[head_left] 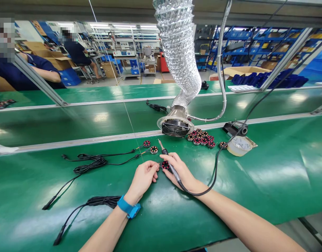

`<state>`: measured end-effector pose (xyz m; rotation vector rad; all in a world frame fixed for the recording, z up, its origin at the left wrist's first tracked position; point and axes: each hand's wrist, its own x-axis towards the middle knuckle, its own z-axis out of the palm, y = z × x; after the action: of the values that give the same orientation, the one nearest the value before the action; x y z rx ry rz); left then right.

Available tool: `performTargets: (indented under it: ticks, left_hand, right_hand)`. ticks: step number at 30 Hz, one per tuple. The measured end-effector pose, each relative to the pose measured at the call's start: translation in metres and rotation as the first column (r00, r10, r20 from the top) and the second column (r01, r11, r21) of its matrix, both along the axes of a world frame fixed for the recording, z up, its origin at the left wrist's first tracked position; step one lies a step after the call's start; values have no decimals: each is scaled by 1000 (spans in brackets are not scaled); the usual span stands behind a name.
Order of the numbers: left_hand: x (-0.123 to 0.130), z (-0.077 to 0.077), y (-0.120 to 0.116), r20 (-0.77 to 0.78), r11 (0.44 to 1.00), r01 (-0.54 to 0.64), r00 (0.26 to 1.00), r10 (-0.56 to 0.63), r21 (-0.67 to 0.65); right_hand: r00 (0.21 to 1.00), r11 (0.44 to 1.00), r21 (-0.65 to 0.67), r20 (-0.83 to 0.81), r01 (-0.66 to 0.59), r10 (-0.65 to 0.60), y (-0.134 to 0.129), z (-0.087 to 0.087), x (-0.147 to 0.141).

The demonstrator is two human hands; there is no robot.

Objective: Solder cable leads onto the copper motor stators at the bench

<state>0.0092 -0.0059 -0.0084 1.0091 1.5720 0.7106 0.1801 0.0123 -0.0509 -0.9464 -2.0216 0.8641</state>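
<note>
My right hand (180, 169) is wrapped around a soldering iron (172, 170), its tip pointing up and away. The same hand's thumb and fingertips also touch a small round motor stator (165, 165) with dark red windings. My left hand (145, 176), a blue band (129, 207) on its wrist, is closed in a pinch at the stator's left edge; what lies between its fingertips is too small to make out. A thin strand (129, 117) comes down from above to my left hand. Just beyond, two stators (153, 150) have black cables (91, 164) attached.
A fume extractor hood (176, 120) hangs over the bench (255, 189). Several stators (203, 137) lie right of it, beside a translucent tub (239, 145) and a black holder (234, 128). Another cable bundle (103, 201) lies near my left wrist. Two people sit beyond the bench.
</note>
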Motion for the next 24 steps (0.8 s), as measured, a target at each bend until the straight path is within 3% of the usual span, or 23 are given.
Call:
performTargets:
  ticks: [7, 15, 19, 24]
  left_hand:
    - [-10, 6, 2, -59, 998, 38, 998, -35, 45]
    - [-21, 20, 9, 47, 993, 54, 998, -50, -102]
    - [-21, 18, 9, 74, 991, 30, 997, -20, -129]
    - [-16, 13, 6, 35, 998, -9, 999, 11, -58]
  right_hand:
    - [999, 999, -44, -45, 5, -7, 2, -3, 1]
    - [997, 998, -65, -76, 22, -27, 2, -3, 1]
    - [997, 998, -69, -80, 11, -17, 2, -1, 1]
    - [996, 996, -81, -91, -27, 20, -1, 2, 0]
